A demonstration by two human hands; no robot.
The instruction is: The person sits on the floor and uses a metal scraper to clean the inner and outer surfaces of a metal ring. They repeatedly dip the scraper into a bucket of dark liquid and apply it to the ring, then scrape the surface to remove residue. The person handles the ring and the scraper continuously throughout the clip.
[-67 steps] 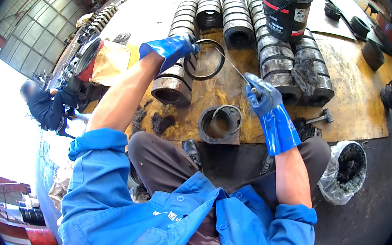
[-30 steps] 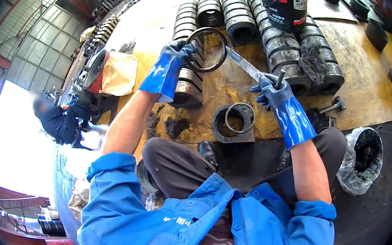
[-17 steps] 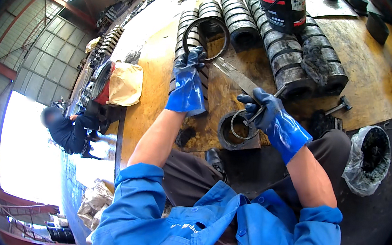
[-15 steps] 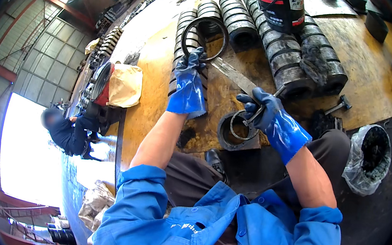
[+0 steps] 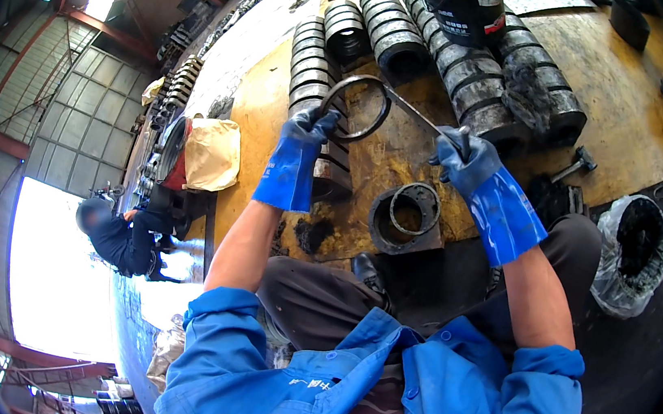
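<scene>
The left hand's point(image 5: 304, 128) fingers pinch the ring point(image 5: 383, 116) by its left side, raised beyond and left of the block point(image 5: 379, 226). Beyond and right of the block, the right hand's point(image 5: 468, 164) fingers wrap the blade's point(image 5: 417, 116) handle end. The tip is at the ring's rim; contact is unclear. Working that rim seems the step in hand; the next stroke would call for a steady ring and controlled angle.

The jacket point(image 5: 264, 400) is bright blue, with round blue buttons point(image 5: 411, 391), white writing point(image 5: 319, 384) on the chest and rolled-up sleeves point(image 5: 547, 362). Under it is a brownish shirt point(image 5: 369, 412) with wavy patches. The gloves point(image 5: 286, 173) are shiny blue with darker fingers point(image 5: 324, 123). The trousers point(image 5: 313, 299) are dark, the shoe point(image 5: 367, 272) black.
</scene>
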